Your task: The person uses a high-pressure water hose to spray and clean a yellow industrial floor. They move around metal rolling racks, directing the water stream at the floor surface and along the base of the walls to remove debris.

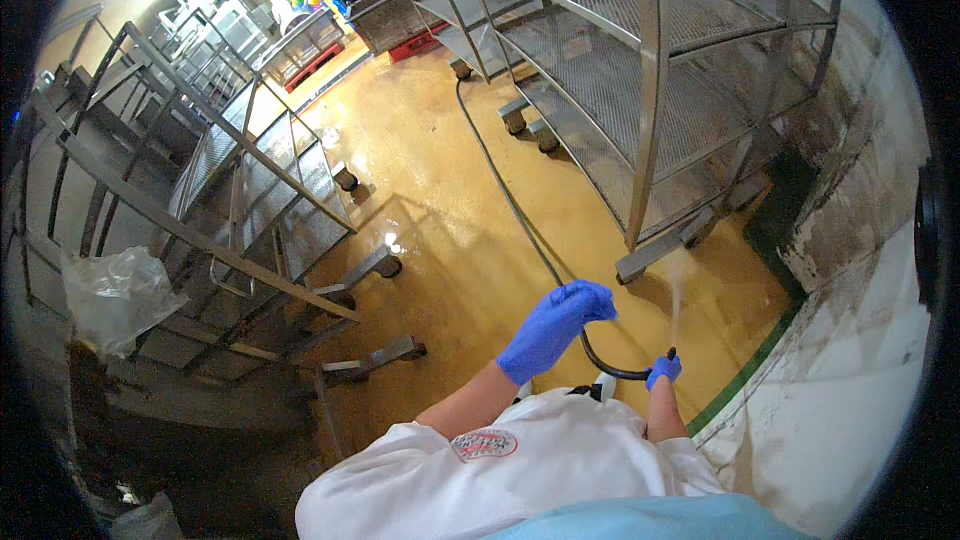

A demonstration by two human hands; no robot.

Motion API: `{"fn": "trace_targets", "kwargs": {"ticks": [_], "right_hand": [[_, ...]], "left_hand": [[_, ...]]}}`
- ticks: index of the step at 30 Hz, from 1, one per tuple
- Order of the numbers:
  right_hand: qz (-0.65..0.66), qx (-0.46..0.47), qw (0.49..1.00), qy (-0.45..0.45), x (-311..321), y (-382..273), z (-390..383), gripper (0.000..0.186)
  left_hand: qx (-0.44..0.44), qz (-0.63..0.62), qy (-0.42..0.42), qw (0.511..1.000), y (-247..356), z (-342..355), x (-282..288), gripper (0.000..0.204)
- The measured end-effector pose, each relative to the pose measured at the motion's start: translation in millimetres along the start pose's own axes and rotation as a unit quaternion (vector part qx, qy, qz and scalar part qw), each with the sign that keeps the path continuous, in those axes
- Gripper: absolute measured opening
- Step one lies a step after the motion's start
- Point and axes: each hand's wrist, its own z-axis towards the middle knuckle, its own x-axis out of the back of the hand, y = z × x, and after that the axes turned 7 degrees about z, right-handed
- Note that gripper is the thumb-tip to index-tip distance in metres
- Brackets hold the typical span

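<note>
Right hand (663, 372), blue glove: closed around the end of a hose (620, 374), black, with a short nozzle (672, 352) above the grip.
Left hand (556, 330), blue glove: raised, fingers curled inward; whether it grips anything cannot be told.
Hose: held at its end by the right hand, curving past behind the left hand, then running along the floor (430, 160), yellow-brown and wet in places.
Water spray (676, 300): thin, leaving the nozzle toward the floor near the right-hand rack.
Shirt (570, 440): white, worn by the person.
Rack (648, 90), right: metal, wheeled, with mesh shelves.
Racks (200, 237), left: metal, wheeled; a clear plastic bag (120, 295) hangs on the nearer frame.
Wall (850, 390), right: white, stained dark higher up.
Pallets (418, 44), far end: red.
</note>
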Motion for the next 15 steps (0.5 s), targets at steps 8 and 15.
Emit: {"fn": "trace_targets", "kwargs": {"ticks": [8, 15], "right_hand": [[-0.007, -0.044, 0.999, -0.018, -36.7, -37.6, 7.5, 0.044], [-0.100, 0.031, 0.994, -0.012, -28.9, -6.5, 54.2, 0.050]], "left_hand": [[-0.355, 0.068, -0.510, 0.780, 92.7, -43.8, -112.3, 0.036], [-0.264, -0.010, -0.584, 0.767, 66.8, -40.6, -137.1, 0.040]]}}
